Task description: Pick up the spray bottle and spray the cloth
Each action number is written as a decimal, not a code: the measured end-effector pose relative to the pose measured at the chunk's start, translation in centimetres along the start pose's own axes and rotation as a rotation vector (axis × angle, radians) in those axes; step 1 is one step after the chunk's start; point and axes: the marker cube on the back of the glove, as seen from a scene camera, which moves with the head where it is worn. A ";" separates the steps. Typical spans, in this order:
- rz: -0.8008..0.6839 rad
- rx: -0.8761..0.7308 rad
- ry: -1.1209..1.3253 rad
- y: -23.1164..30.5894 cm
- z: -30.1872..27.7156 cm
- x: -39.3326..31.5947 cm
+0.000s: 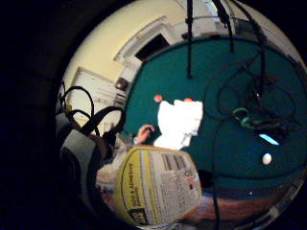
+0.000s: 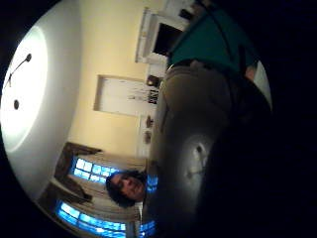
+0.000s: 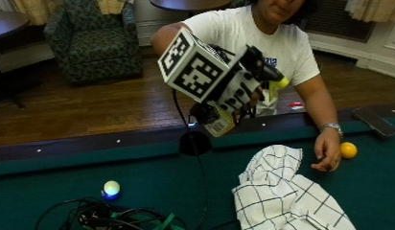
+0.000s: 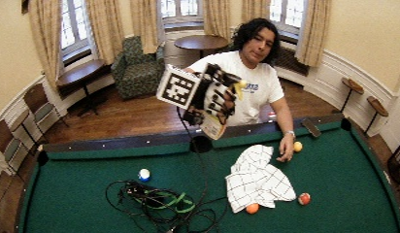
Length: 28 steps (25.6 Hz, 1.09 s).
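- Right hand (image 3: 239, 88): gloved, raised above the near rail of the pool table (image 3: 153, 187), fingers curled round the spray bottle (image 3: 218, 122).
- Spray bottle: held in the air, clear of the felt; yellow-and-white printed label (image 1: 156, 189) fills the little-finger palm view.
- Cloth (image 3: 284, 194): white with a dark grid, crumpled on the green felt, well below the bottle.
- Bare left hand (image 3: 328, 155): resting on the felt between cloth and yellow ball (image 3: 348, 150).
- Cables (image 3: 108, 215): tangled on the felt near a white-and-blue ball (image 3: 111, 188).

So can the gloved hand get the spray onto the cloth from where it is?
Probably yes: the right hand holds the bottle raised above the table edge, the cloth lies spread just below and nothing stands between.
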 end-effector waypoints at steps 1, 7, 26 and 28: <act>0.047 -0.055 0.043 -0.3 1.1 0.5; 0.261 -0.305 0.228 -1.6 8.4 3.2; 0.751 -0.659 0.639 -4.3 23.1 12.7; 0.780 -0.693 0.664 -4.1 23.8 13.4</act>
